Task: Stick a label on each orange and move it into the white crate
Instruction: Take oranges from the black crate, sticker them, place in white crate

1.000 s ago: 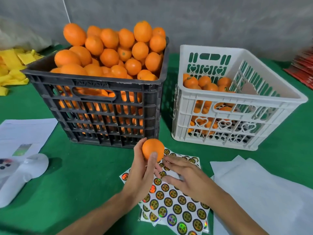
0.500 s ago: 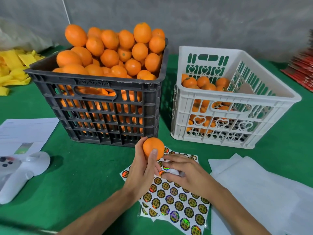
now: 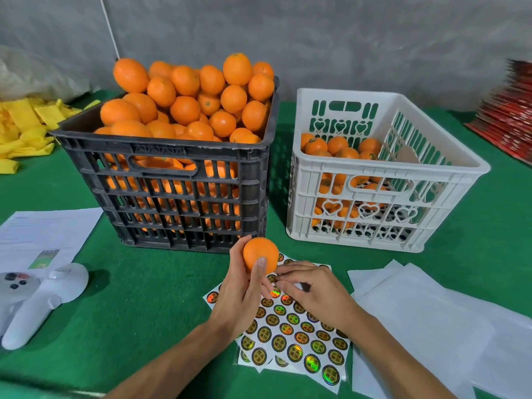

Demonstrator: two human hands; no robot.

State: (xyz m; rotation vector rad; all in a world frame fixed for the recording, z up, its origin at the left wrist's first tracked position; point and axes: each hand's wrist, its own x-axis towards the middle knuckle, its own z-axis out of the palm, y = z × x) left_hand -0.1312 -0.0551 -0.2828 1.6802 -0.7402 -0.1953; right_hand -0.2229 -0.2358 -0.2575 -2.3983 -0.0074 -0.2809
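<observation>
Left hand (image 3: 241, 295) grips an orange (image 3: 260, 256) just above the label sheet (image 3: 290, 326); right hand (image 3: 313, 292), fingers curled, picks at a label directly beside it.

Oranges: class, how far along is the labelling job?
Done: several labelled oranges lie in the white crate. In hand: the left hand holds one orange while the right hand works at the label sheet. Left: the black crate is heaped full.
</observation>
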